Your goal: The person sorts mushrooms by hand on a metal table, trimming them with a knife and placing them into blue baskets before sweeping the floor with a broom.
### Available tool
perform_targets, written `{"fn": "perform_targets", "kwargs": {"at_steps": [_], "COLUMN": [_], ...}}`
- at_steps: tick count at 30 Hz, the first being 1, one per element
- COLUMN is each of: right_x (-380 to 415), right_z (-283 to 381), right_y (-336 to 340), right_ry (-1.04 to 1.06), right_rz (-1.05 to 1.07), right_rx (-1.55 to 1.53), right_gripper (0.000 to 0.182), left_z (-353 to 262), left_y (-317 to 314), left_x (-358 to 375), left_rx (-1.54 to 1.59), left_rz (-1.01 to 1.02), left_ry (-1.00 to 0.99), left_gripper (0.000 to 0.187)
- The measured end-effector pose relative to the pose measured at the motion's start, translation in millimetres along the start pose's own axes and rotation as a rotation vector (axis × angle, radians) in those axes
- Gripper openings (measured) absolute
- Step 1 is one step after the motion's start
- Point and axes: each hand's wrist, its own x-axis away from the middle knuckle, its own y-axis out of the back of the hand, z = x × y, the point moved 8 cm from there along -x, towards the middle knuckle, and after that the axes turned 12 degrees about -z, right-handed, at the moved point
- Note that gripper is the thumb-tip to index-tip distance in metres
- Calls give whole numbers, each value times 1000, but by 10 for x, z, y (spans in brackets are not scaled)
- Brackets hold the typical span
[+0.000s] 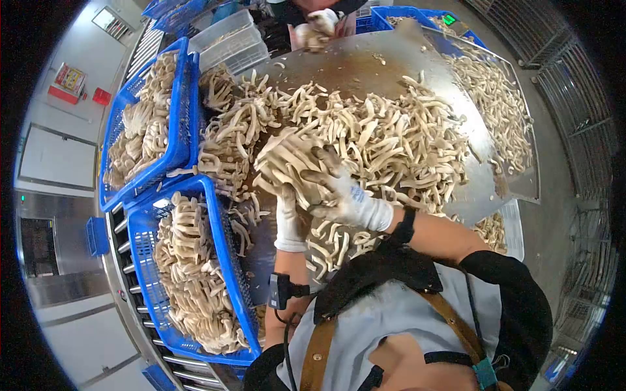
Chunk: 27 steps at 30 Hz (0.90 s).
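Both my hands wear white gloves with darkened fingers. Between them is a thick cluster of pale mushrooms (283, 158), held above the metal table (261, 238). My left hand (289, 215) grips the cluster from below at its near side. Across its right side lie the bent fingers of my right hand (342, 195), pressed against the stems. Loose mushrooms (391, 133) are heaped just beyond and to the right of my hands. A smaller scatter of mushroom stems (332, 244) lies under my right wrist.
Blue baskets of mushroom clusters (176, 326) (173, 156) stand on a roller conveyor (130, 267) at left. Opposite, a co-worker's gloved hands (317, 29) hold a blurred clump. Clear crates (228, 42) sit at the back left. A tray (531, 146) of loose mushrooms adjoins the table's right.
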Motion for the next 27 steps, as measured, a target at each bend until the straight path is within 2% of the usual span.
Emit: {"fn": "perform_targets", "kwargs": {"at_steps": [1,2,3,4,6,7,8,9,10,11,12,13,15,16,17,18,19,20,21,23,24,25,26,27], "right_x": [-8,23,44,85,162,197,170,223,292,354,426,512,546,673,626,602,421,429,480,559,550,607,699,552], "right_z": [49,-165,-304,-417,-412,-200,-127,-178,-235,-172,-111,-63,-744,-1125,-1114,-1093,-654,-682,-703,-707,-599,-723,-921,-668], "right_y": [16,-73,-130,-180,-169,-32,124,42,-37,-90,-140,-190,-834,-1001,-832,-647,-169,-45,28,94,128,121,42,152], "right_ry": [-44,-378,-550,-710,-941,-970,-478,-326,-178,-251,-451,-630,-932,-1010,-1009,-1023,-968,-952,-1009,-1126,-1106,-993,-877,-755], "right_rz": [-43,-73,-83,-42,102,222,290,272,240,318,442,590,292,159,7,-121,-269,-274,-361,-385,-308,-224,-144,-67], "right_rx": [-6,-461,-674,-866,-1148,-1159,-743,-676,-606,-1079,-1731,-2154,-1994,-1743,-1535,-1301,-1113,-1013,-1069,-1210,-1313,-1096,-880,-665], "right_gripper": [76,69,61,54,44,48,59,62,65,55,46,38,32,36,40,45,48,51,48,49,46,47,47,48], "left_z": [-11,-39,-82,-91,-150,-172,-186,-135,-113,-67,-57,-35,-115,-104,-128,-122,-121,-234,-363,-307,-219,-22,7,13], "left_y": [-22,-109,-208,-217,-410,-598,-780,-866,-929,-976,-973,-847,-694,-518,-598,-508,-419,-516,-401,-278,-433,-300,-380,-462], "left_x": [14,44,64,146,316,436,573,627,727,813,779,708,540,406,431,407,384,428,423,416,574,501,545,577], "left_rx": [-59,-118,-178,-315,-875,-1097,-1293,-1473,-1486,-1488,-1521,-1475,-1033,-1099,-1000,-932,-861,-644,-472,-637,-833,-824,-747,-670], "left_rz": [-4,-8,-8,-83,-74,22,109,238,287,333,334,265,-4,-76,-56,-47,-38,-135,-232,-206,-263,-132,-133,-132], "left_ry": [-58,-120,-186,-207,-692,-825,-983,-1034,-1165,-1289,-1233,-1127,-732,-724,-803,-696,-590,-359,-479,-404,-282,-332,-333,-334], "left_gripper": [84,82,80,60,38,38,38,40,41,42,38,43,52,56,53,57,61,64,63,69,73,73,67,62]}}
